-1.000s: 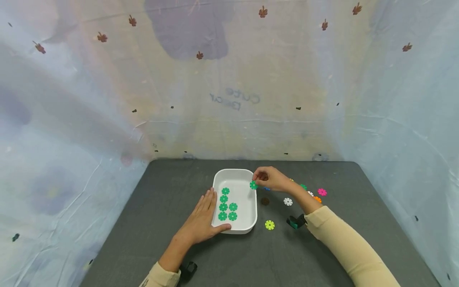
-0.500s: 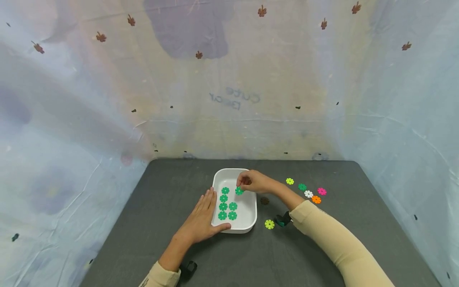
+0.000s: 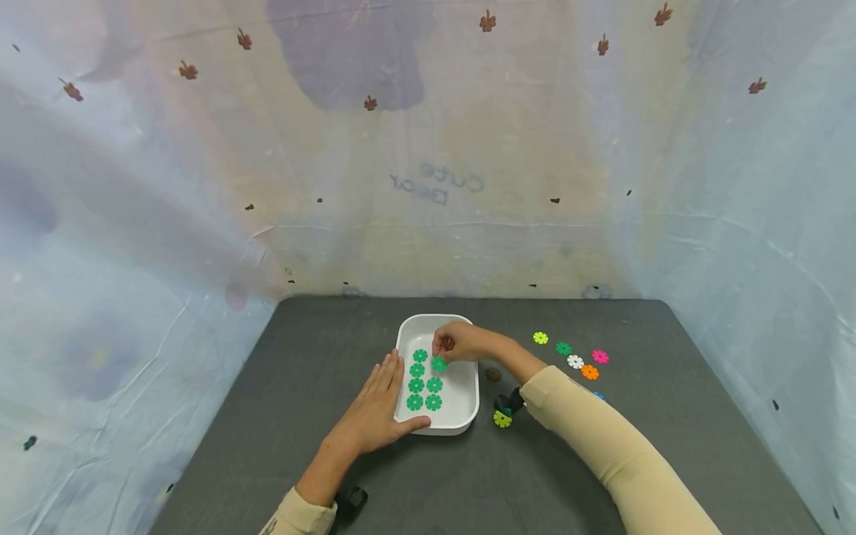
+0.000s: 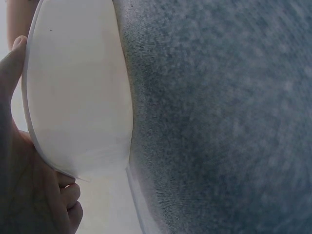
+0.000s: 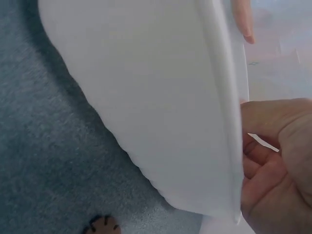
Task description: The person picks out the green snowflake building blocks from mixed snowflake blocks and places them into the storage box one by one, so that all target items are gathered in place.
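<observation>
A white rectangular tray (image 3: 458, 405) stands on the table with green flower-shaped notched discs (image 3: 416, 386) in two columns on its floor. My left hand (image 3: 376, 407) rests along the tray's left side, fingers straight, its thumb over the near rim. Inside the far half of the tray, my right hand (image 3: 468, 342) pinches one green notched disc (image 3: 438, 364) between thumb and fingers, just above the shorter right column. In the right wrist view, the tray's wall (image 5: 146, 97) hides the right fingertips and the disc. The left wrist view shows the left hand (image 4: 36, 180) against the tray's outside.
Right of the tray lie a brown disc (image 3: 493, 374) and a yellow-green disc (image 3: 502, 420), partly behind the wrist strap. Farther right are yellow (image 3: 540, 338), green (image 3: 564, 348), white (image 3: 575, 362), orange (image 3: 590, 372), pink (image 3: 600, 357) and blue (image 3: 600, 396) discs.
My right hand has carried the green notched disc from the tray's right rim leftward and nearer, to above the right column. My left hand and the tray have stayed put.
</observation>
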Action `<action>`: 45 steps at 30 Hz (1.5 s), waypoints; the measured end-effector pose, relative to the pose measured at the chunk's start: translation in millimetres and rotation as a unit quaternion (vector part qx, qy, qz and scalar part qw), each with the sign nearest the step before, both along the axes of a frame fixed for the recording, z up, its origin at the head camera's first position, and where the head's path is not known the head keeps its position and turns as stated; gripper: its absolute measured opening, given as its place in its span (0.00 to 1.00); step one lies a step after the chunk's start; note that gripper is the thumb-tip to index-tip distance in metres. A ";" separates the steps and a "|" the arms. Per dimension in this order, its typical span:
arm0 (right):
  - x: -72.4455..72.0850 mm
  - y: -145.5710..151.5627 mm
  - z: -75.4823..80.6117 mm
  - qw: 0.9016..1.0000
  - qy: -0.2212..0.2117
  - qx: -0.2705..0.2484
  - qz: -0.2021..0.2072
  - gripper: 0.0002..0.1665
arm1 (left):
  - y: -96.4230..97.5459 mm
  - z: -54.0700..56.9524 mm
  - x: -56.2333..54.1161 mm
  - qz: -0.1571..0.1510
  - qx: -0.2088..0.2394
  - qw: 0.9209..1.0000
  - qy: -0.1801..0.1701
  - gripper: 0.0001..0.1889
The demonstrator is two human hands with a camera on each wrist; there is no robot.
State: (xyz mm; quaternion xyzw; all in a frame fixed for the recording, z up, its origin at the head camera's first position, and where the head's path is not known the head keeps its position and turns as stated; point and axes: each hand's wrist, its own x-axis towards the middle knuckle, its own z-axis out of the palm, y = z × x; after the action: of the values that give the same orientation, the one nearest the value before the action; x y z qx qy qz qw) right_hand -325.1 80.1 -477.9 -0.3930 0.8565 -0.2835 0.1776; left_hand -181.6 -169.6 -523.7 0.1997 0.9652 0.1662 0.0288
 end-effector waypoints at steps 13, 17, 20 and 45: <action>-6.7 -20.1 -13.1 0.997 0.008 0.073 -0.022 0.02 | 0.3 1.1 -0.1 -0.005 -0.005 1.000 0.001 0.67; -6.1 -22.5 -17.9 0.996 0.011 0.079 -0.032 0.03 | 0.6 0.9 0.8 -0.004 -0.008 1.000 0.002 0.67; -4.5 -22.8 -18.8 0.997 0.014 0.073 -0.036 0.04 | 0.9 0.8 0.8 -0.003 -0.010 1.000 0.003 0.67; 10.7 50.7 18.3 0.995 0.015 -0.078 -0.067 0.05 | 1.5 -0.1 0.0 0.004 -0.009 1.000 -0.001 0.68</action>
State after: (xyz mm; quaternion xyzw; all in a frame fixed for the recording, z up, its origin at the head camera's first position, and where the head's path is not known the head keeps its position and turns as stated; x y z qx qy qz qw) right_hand -314.5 130.8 -459.6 -0.3512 0.8589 -0.3550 0.1139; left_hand -181.5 -168.1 -523.8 0.1949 0.9675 0.1579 0.0311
